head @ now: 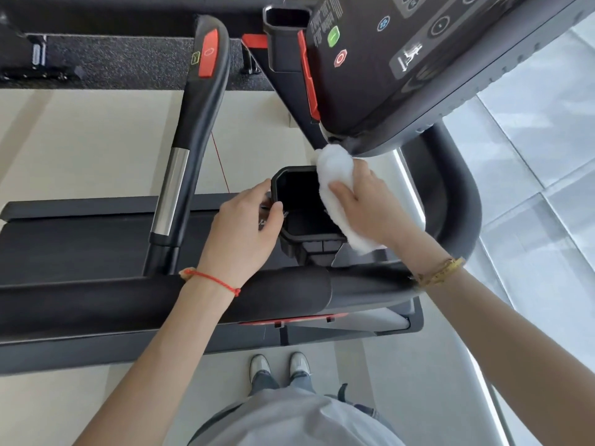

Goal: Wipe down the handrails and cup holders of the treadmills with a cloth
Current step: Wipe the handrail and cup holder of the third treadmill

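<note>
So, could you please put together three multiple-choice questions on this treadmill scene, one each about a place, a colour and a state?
1. Where is the white cloth?
A. on the floor
B. on the right rim of the near cup holder
C. over the red stop button

2. What colour is the cord on the left wrist?
A. red
B. blue
C. green

3. What is the left hand doing?
A. hanging free
B. pressing the console
C. gripping the cup holder's left rim

Answers: 1 B, the right hand presses the cloth against the cup holder edge. 2 A, the wrist cord is red. 3 C, its thumb hooks over the rim.
</note>
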`<action>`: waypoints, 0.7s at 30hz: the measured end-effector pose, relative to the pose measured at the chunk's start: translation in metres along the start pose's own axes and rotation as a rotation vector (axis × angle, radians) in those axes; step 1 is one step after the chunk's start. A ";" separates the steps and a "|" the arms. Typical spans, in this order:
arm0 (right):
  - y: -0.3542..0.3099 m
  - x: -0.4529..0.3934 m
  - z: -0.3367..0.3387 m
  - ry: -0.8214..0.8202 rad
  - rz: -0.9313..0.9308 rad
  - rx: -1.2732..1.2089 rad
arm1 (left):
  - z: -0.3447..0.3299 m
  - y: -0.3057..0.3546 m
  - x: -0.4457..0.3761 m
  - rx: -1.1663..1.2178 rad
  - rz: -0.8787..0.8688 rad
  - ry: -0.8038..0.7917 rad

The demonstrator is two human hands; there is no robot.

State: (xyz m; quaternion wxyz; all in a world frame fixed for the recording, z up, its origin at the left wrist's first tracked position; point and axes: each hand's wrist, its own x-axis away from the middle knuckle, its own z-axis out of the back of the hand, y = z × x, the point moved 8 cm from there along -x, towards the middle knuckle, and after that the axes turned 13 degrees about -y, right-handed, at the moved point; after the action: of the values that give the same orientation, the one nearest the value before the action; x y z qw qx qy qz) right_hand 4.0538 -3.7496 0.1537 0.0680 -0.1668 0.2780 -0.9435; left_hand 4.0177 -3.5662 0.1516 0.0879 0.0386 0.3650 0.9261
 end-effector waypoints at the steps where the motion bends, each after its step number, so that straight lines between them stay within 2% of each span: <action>1: 0.004 0.003 -0.002 -0.026 0.008 -0.001 | 0.000 0.000 0.000 0.000 0.003 -0.002; 4: 0.013 0.015 -0.014 -0.078 0.059 0.034 | 0.000 -0.001 0.000 0.003 0.024 -0.006; 7: 0.006 0.009 -0.011 -0.051 0.113 0.109 | -0.001 -0.001 -0.001 0.007 0.030 -0.013; 10: -0.017 -0.004 0.002 -0.013 0.288 0.215 | 0.000 0.001 0.000 0.011 0.023 -0.003; 13: -0.027 -0.019 0.006 -0.093 0.432 0.316 | 0.001 0.000 0.000 0.012 0.020 0.012; 17: -0.043 -0.042 0.004 -0.156 0.483 0.420 | 0.001 0.000 0.001 0.027 0.014 0.040; 21: -0.047 -0.047 -0.001 -0.171 0.519 0.381 | 0.001 -0.001 0.001 0.052 0.014 0.052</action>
State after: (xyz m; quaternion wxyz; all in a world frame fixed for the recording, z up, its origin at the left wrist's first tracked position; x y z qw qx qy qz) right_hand 4.0952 -3.6992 0.1659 0.3592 -0.1530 0.1229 -0.9124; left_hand 4.0165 -3.5645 0.1519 0.0709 0.0193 0.3908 0.9175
